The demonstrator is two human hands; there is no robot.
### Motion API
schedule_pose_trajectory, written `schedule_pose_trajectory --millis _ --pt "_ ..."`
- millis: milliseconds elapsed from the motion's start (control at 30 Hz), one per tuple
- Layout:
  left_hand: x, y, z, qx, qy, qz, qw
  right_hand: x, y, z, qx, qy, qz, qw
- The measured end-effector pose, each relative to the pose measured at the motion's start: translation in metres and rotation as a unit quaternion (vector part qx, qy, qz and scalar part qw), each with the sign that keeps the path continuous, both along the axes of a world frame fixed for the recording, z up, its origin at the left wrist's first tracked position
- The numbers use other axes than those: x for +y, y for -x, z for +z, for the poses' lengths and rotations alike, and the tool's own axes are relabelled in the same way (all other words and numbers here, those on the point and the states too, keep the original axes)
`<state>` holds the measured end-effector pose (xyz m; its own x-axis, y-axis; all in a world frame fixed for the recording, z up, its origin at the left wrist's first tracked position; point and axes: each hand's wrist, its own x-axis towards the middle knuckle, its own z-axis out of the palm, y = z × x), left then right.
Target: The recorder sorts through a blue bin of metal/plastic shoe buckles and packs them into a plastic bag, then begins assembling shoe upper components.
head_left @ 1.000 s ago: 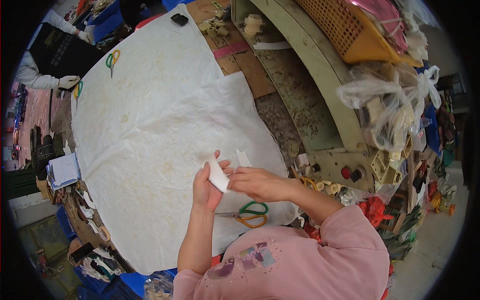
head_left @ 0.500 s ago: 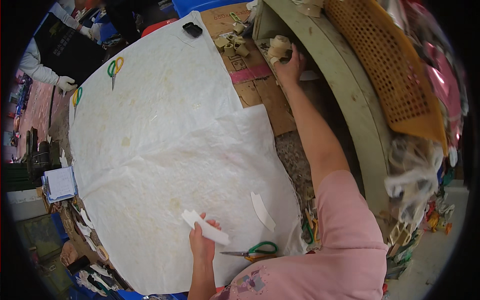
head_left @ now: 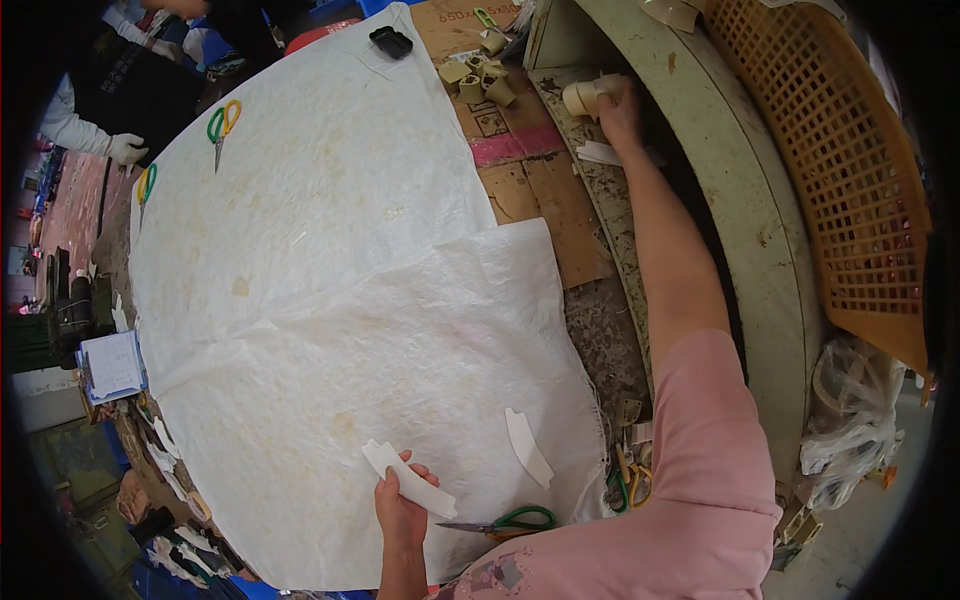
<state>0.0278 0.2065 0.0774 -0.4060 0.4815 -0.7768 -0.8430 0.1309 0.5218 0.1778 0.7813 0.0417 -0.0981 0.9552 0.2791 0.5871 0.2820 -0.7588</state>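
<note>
My left hand (head_left: 402, 508) is closed around a white curved strip (head_left: 408, 480) with notched ends, above the white cloth. A similar white strip (head_left: 528, 447) lies on the cloth to its right. Close by, a pair of scissors (head_left: 515, 521) with green and yellow handles rests at my body, partly covered by my shirt. Far off to the right, my right hand (head_left: 620, 112) reaches into a greenish shelf opening. Its fingers are closed on a beige cylindrical piece (head_left: 582, 98), partly hidden by the hand. White strips (head_left: 598, 152) lie on the shelf just below it.
Several beige cylindrical pieces (head_left: 482, 82) sit on cardboard (head_left: 515, 190) beside the shelf (head_left: 735, 180). An orange-brown basket (head_left: 870, 190) stands right of it. On the cloth are a black tray (head_left: 390, 42) and scissors (head_left: 219, 132). A co-worker's gloved hand (head_left: 127, 149) is at far left.
My right hand has shifted slightly right, deeper into the shelf opening, with the beige piece in its fingers. The left hand still holds its strip, slightly lower. The whole view has shifted a little.
</note>
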Motion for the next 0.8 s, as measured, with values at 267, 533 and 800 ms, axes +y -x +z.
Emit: schedule_pose_trajectory --millis 267,533,800 --pt "-0.011 0.002 -0.002 0.019 0.018 0.009 1.000 -0.030 0.005 0.008 -0.242 -0.262 0.002 0.934" --pt "-0.009 0.000 -0.003 0.016 0.032 0.000 0.999 -0.005 -0.014 0.007 -0.055 0.025 -0.042 0.997" --pt "0.003 0.000 -0.001 0.026 0.017 -0.020 0.999 -0.033 0.004 -0.003 0.043 -0.048 -0.088 0.994"
